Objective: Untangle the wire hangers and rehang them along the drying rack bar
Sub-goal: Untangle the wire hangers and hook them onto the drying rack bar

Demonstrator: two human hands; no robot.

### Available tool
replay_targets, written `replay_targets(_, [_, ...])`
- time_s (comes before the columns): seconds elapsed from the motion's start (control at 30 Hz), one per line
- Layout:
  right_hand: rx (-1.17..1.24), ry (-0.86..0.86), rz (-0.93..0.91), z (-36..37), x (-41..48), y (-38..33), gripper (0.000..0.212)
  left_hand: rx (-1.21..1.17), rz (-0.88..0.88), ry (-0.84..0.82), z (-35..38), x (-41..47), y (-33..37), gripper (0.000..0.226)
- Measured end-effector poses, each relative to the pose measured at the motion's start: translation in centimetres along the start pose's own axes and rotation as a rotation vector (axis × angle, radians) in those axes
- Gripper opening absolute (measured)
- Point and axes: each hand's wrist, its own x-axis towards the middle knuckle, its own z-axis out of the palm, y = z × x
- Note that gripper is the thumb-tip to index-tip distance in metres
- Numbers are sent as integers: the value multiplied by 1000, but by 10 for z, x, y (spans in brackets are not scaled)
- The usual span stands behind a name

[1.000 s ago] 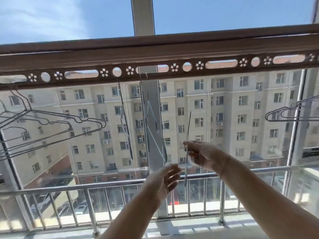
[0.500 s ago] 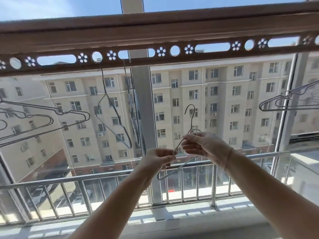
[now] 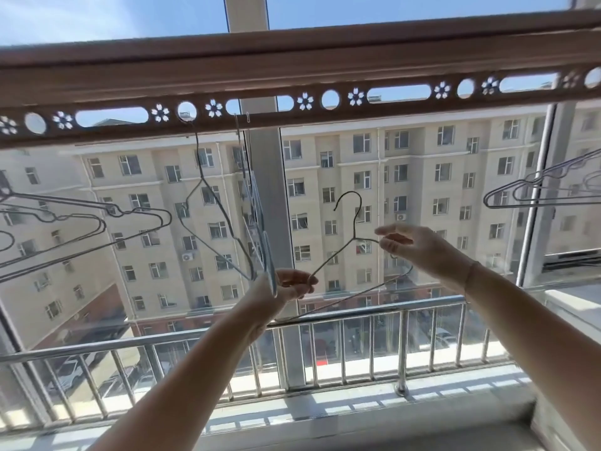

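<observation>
The thin grey wire hanger is off the bar, in the air at the centre of the view. Its hook points up and it tilts so that its bottom wire runs down toward 7 o'clock. The left hand pinches the left shoulder wire between thumb and fingers. The right hand pinches the right shoulder close to the neck, its other fingers loosely spread. The hanger looks free of the others, so I judge the step in hand to be rehanging.

To do that well, level the hanger first and raise it straight toward 12 o'clock. Steer the hook into the vacant round hole of the brown perforated drying rack bar, and let the wire settle before either hand lets go. The left wrist sits just beside the lower tip of the pale blue bunch of hangers at 10 o'clock, so lift away to the right or the wires may snag.

No container proper shows, but the bar's cut-outs act as holders. A round hole at 11 o'clock carries one hanging grey hanger, and the slot beside it carries the blue bunch. A left cluster of wire hangers sits at 9 o'clock and a right cluster of wire hangers at 3 o'clock. What these hang from is out of view.
</observation>
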Motion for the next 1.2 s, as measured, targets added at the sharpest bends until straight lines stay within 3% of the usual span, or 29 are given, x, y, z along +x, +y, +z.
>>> replay_targets(0.13, [-71, -66, 22, -4, 0, 0, 25, -1, -32, 5, -5, 3, -3, 19])
replay_targets(0.3, [143, -202, 99, -12, -8, -17, 27, -31, -14, 36, -5, 3, 0, 15])
replay_targets(0.4, [340, -137, 196, -15, -9, -28, 35, -42, -12, 103, -6, 4, -2, 19])
replay_targets(0.5, [427, -62, 275, -16, -6, -36, 27, -88, -12, 146, -7, 4, -1, 32])
replay_targets(0.87, [751, 47, 293, -6, 19, -73, 20, -168, 29, 186, -21, 7, -2, 65])
replay_targets(1.07, [767, 94, 185, 5, 40, -106, 19, -350, -25, 130, -26, 8, -6, 34])
replay_targets(1.2, [693, 158, 114, 15, 55, -129, 18, -500, -53, 94, -25, 4, -3, 34])
